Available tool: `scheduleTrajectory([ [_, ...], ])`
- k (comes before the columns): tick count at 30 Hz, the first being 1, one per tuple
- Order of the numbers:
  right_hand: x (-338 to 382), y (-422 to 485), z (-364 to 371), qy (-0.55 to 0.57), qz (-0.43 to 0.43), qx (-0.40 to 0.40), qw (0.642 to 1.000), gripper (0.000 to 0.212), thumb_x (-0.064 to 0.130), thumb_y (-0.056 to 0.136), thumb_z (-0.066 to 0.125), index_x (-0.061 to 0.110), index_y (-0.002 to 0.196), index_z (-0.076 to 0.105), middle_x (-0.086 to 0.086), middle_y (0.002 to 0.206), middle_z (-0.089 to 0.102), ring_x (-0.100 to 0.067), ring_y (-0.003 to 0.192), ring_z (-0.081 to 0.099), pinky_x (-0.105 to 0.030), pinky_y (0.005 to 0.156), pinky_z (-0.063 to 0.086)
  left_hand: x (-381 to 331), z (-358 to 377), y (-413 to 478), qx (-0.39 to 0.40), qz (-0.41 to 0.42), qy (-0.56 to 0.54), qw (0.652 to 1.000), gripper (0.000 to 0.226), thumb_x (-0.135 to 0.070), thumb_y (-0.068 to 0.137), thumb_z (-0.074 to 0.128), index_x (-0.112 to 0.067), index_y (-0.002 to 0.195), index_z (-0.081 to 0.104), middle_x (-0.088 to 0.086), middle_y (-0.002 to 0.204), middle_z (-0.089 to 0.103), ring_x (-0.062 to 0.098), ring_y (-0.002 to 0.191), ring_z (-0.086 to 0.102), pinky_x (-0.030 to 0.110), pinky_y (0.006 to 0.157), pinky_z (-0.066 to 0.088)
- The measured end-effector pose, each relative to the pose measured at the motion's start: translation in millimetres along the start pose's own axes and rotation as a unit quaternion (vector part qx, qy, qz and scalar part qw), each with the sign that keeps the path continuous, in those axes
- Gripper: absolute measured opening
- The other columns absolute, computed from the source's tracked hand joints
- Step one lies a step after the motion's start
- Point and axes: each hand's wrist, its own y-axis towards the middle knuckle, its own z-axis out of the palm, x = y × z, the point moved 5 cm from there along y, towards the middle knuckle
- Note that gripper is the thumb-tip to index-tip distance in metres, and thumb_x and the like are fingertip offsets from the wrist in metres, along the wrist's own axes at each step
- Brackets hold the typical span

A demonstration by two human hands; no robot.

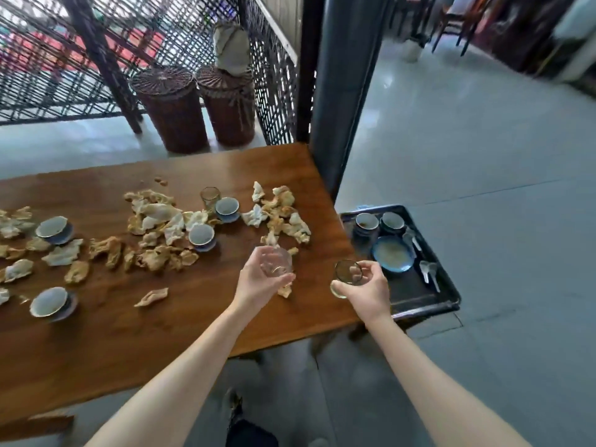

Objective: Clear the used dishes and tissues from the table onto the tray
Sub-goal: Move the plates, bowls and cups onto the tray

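Note:
My left hand (258, 280) grips a clear glass (277, 262) above the right part of the wooden table (113, 333). My right hand (367, 288) holds a second clear glass (346, 275) at the table's right edge, beside the black tray (416, 295). On the tray stand two blue cups (366, 222), a blue plate (392, 253) and some spoons (429, 274). Several blue-and-white cups on saucers (201, 237) and many crumpled, stained tissues (154, 217) lie scattered across the table. Another small glass (209, 196) stands near the far cups.
The tray sits lower than the table, just off its right end. Two wicker baskets (193, 108) stand behind the table by a black lattice screen (277, 75). A dark pillar (342, 91) rises at the table's far right corner. Grey floor spreads to the right.

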Motion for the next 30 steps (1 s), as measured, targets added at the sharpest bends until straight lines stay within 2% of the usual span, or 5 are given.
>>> scheduleTrajectory([
  [5,-38.2,4.1,-74.8,0.027,0.028,-0.063,0.997,0.058,0.016,0.055,0.09,0.027,0.094,0.049,0.006,0.092,0.063,-0.005,0.08,0.061,-0.024,0.077,0.05,-19.1,86.2,-10.7,0.058,0.014,0.008,0.998,0.049,-0.021,0.065,0.087,-0.035,0.102,0.059,-0.022,0.09,0.066,-0.009,0.08,0.06,0.006,0.07,0.045],
  [13,-82.3,16.2,-163.6,0.051,0.054,-0.148,0.986,0.055,0.014,0.057,0.089,0.03,0.093,0.05,0.01,0.094,0.062,-0.012,0.087,0.06,-0.023,0.077,0.048,-59.5,206.4,9.7,0.15,0.037,0.005,0.988,0.049,-0.016,0.065,0.085,-0.023,0.107,0.06,-0.008,0.098,0.07,-0.007,0.081,0.063,0.007,0.068,0.046],
  [23,-125.4,84.7,-226.7,0.063,0.1,-0.184,0.976,0.055,0.008,0.057,0.088,0.029,0.09,0.05,0.008,0.093,0.062,-0.011,0.085,0.06,-0.014,0.071,0.043,-55.0,304.4,68.4,0.168,0.015,0.031,0.985,0.056,-0.024,0.065,0.086,-0.027,0.113,0.057,-0.001,0.113,0.062,0.018,0.103,0.061,0.041,0.092,0.051],
  [27,-132.2,132.9,-240.0,0.054,0.12,-0.159,0.978,0.055,0.009,0.057,0.088,0.021,0.098,0.053,0.007,0.095,0.064,-0.01,0.085,0.061,-0.016,0.073,0.045,-51.2,333.4,102.8,0.163,-0.016,0.033,0.986,0.056,-0.023,0.067,0.085,-0.026,0.115,0.056,-0.002,0.114,0.061,0.015,0.102,0.06,0.026,0.085,0.051],
  [30,-135.1,172.8,-251.2,0.061,0.128,-0.153,0.978,0.056,0.006,0.058,0.087,0.019,0.1,0.053,0.008,0.093,0.063,-0.002,0.08,0.061,-0.005,0.063,0.044,-50.7,355.8,128.4,0.17,-0.032,0.052,0.984,0.056,-0.023,0.068,0.084,-0.025,0.117,0.056,-0.001,0.115,0.061,0.012,0.098,0.058,0.016,0.08,0.045],
])
